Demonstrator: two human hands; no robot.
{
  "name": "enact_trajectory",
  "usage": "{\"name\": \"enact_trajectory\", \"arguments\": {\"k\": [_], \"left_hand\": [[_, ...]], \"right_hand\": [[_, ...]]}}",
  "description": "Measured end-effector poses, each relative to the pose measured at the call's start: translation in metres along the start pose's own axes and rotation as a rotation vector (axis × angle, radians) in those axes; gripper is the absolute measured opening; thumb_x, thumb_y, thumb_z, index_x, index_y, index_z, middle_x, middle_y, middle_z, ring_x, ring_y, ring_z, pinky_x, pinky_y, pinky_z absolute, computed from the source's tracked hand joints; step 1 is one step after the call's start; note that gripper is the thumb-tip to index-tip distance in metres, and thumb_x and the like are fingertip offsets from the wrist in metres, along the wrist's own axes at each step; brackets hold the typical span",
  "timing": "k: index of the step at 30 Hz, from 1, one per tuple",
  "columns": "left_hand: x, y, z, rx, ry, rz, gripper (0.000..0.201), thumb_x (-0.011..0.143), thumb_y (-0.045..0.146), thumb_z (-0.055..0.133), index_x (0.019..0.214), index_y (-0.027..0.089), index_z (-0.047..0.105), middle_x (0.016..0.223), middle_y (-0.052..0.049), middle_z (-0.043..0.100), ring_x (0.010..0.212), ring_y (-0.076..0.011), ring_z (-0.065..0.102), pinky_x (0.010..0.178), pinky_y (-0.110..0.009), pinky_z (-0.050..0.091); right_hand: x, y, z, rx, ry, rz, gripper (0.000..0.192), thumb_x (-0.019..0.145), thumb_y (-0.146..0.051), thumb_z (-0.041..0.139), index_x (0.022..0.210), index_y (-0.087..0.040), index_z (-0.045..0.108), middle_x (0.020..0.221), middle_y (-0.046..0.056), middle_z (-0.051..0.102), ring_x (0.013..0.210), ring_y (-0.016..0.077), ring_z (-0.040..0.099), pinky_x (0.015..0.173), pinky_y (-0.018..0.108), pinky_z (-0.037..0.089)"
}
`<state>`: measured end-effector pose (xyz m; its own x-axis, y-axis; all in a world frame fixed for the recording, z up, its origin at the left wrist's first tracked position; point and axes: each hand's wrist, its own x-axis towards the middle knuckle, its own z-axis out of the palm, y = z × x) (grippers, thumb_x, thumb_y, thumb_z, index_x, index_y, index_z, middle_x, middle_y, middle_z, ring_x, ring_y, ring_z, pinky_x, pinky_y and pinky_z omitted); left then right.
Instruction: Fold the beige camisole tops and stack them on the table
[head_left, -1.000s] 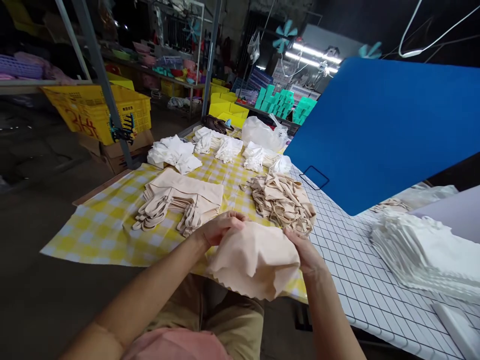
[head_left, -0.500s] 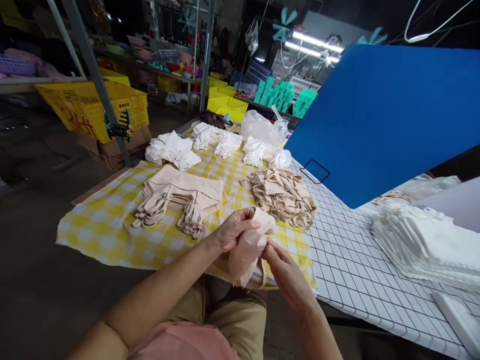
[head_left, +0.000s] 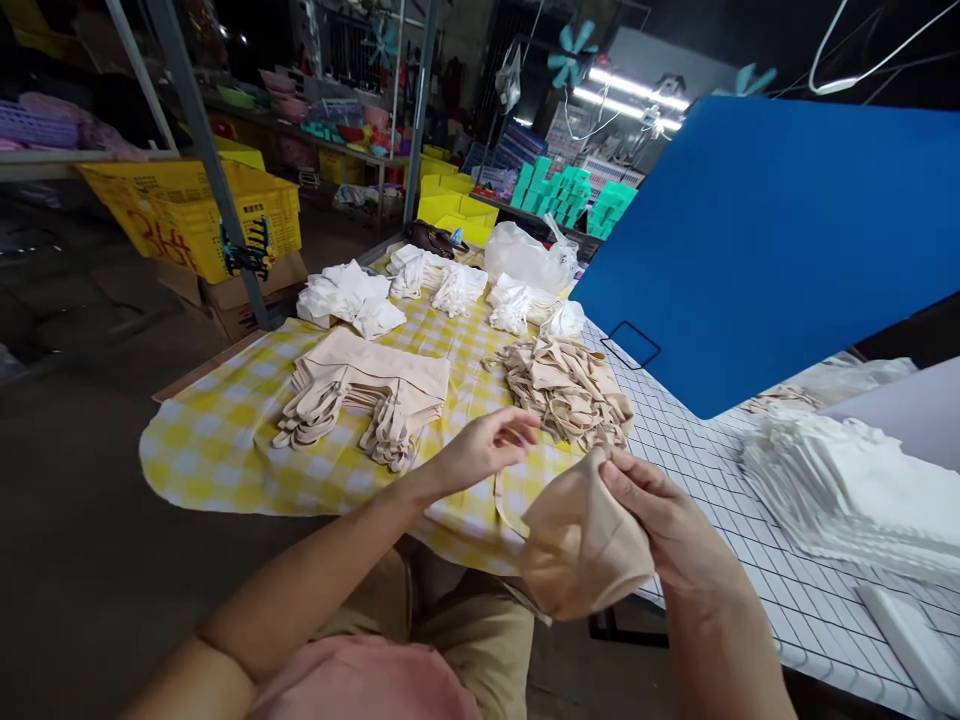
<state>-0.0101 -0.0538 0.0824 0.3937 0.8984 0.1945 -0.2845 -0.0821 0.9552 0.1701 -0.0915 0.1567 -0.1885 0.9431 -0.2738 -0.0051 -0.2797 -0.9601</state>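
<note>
A beige cloth bag (head_left: 585, 540) with a thin strap hangs from my right hand (head_left: 667, 510), its upper edge pinched between thumb and fingers. The bag bulges open over the table's front edge, and its strap trails to the left. My left hand (head_left: 491, 445) is off the cloth, fingers loosely curled and apart, with nothing visible in them. Beyond my hands lies a jumbled heap of beige cloth pieces (head_left: 566, 390). To the left, a neat stack of beige cloth bags (head_left: 375, 375) has its looped straps toward me.
A yellow checked cloth (head_left: 225, 450) covers the table. White cloth stacks (head_left: 442, 280) and a clear plastic bag (head_left: 529, 255) stand behind. On the right are a blue board (head_left: 780, 240) and a white cloth stack (head_left: 855, 480). A yellow crate (head_left: 187, 215) is beyond the left edge.
My left hand has let go of the beige bag. My right hand has moved right and up with it, and the bag now hangs more open.
</note>
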Motion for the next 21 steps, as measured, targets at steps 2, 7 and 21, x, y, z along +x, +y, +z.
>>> {"name": "enact_trajectory", "arguments": {"k": [2,7,21], "left_hand": [[0.005,0.015,0.009,-0.176,-0.289,0.002,0.028,0.075,0.018,0.060,0.103,0.018,0.059,0.093,-0.005,0.061,0.089,-0.0140,0.056,0.078,-0.023,0.043],[0.012,0.036,0.021,-0.286,-0.655,-0.110,0.038,0.066,0.040,0.072,0.095,0.017,0.065,0.077,-0.001,0.061,0.066,-0.0113,0.054,0.058,-0.020,0.041],[0.007,0.066,-0.075,0.424,-0.376,0.057,0.019,0.061,0.031,0.073,0.060,0.013,0.069,0.060,-0.003,0.059,0.058,-0.0134,0.052,0.054,-0.021,0.039]], "right_hand": [[-0.004,-0.018,0.005,-0.169,-0.139,0.006,0.028,0.057,-0.044,0.077,0.063,-0.019,0.066,0.053,-0.001,0.056,0.045,0.0097,0.048,0.040,0.019,0.036],[-0.023,-0.054,-0.002,-0.383,-0.162,-0.085,0.033,0.059,-0.049,0.074,0.055,-0.020,0.060,0.046,-0.001,0.046,0.038,0.0089,0.040,0.034,0.020,0.026],[-0.029,-0.056,-0.092,-0.713,0.174,-0.418,0.042,0.052,-0.060,0.073,0.042,-0.022,0.060,0.045,0.007,0.052,0.046,0.0181,0.052,0.043,0.030,0.043]]}}
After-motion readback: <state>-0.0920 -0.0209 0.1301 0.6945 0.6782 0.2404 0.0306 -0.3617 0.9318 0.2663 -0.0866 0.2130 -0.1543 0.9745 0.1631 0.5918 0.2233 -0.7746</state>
